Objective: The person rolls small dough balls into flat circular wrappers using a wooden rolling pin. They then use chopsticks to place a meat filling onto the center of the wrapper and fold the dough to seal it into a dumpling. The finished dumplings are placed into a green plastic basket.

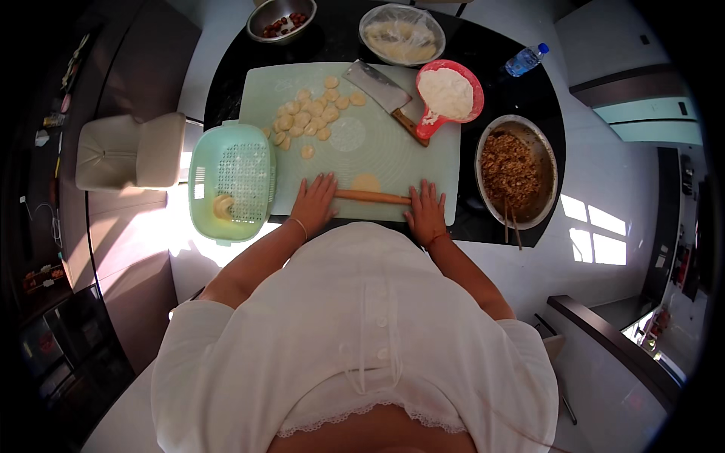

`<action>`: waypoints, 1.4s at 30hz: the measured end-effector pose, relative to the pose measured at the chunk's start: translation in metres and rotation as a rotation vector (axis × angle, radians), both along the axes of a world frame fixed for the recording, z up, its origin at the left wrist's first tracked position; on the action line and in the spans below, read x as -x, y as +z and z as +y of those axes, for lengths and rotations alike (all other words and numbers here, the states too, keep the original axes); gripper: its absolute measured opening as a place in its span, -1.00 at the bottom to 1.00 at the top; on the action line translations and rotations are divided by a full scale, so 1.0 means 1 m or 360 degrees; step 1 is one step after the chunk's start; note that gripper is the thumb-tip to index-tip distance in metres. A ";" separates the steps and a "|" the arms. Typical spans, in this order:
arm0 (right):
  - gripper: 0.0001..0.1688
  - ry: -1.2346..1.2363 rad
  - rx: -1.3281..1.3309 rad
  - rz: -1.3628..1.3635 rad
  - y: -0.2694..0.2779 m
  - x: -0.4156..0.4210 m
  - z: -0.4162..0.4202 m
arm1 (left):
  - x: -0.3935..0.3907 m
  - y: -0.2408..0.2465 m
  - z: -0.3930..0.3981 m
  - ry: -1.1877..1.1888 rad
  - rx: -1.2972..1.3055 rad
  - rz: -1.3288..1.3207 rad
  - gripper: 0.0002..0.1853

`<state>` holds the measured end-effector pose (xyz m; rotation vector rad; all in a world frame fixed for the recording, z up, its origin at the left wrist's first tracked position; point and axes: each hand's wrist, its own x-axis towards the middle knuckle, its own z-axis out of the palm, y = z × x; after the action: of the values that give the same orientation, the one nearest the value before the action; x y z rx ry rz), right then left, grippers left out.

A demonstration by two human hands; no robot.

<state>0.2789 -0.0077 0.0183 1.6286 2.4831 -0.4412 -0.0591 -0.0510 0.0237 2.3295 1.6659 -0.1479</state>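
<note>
A wooden rolling pin (pixel 372 196) lies across the near part of a pale green pastry mat (pixel 396 164). My left hand (pixel 316 198) rests at its left end and my right hand (pixel 426 212) at its right end, both palms down. Just beyond the pin, partly behind it, is a flat round of dough (pixel 366 182). Several small dough pieces (pixel 308 116) are grouped at the upper left of the mat. A cleaver (pixel 379 86) with a wooden handle lies at the mat's back right, beside a red scoop (pixel 479 90) of white flour (pixel 446 93).
A green plastic basket (pixel 260 153) holding a piece of dough stands left. At right is a metal bowl (pixel 552 170) of chopped filling with chopsticks (pixel 512 226). Farther back are a bowl of red fruit (pixel 281 25), a plastic-covered bowl (pixel 402 34) and a water bottle (pixel 525 60).
</note>
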 end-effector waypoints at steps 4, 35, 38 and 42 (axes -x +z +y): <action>-0.15 0.0061 -0.0040 -0.0022 -0.005 -0.007 -0.001 | 0.005 -0.008 -0.013 -0.0063 -0.0047 -0.0026 -0.07; -0.82 -0.0303 -0.0138 0.0549 0.020 0.023 0.048 | -0.033 0.017 0.057 -0.0518 -0.0340 -0.0531 -0.65; -0.81 -0.0452 -0.0216 0.0697 0.023 0.015 0.049 | -0.052 0.011 0.074 -0.0417 -0.0412 -0.0424 -0.68; -0.80 -0.0489 -0.0195 0.0746 0.029 0.002 0.044 | -0.062 -0.010 0.083 -0.0255 -0.0232 -0.0280 -0.70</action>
<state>0.2765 0.0366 0.0477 2.1862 2.6131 -0.8057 0.0024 0.0322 0.0138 2.5006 1.4508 0.1486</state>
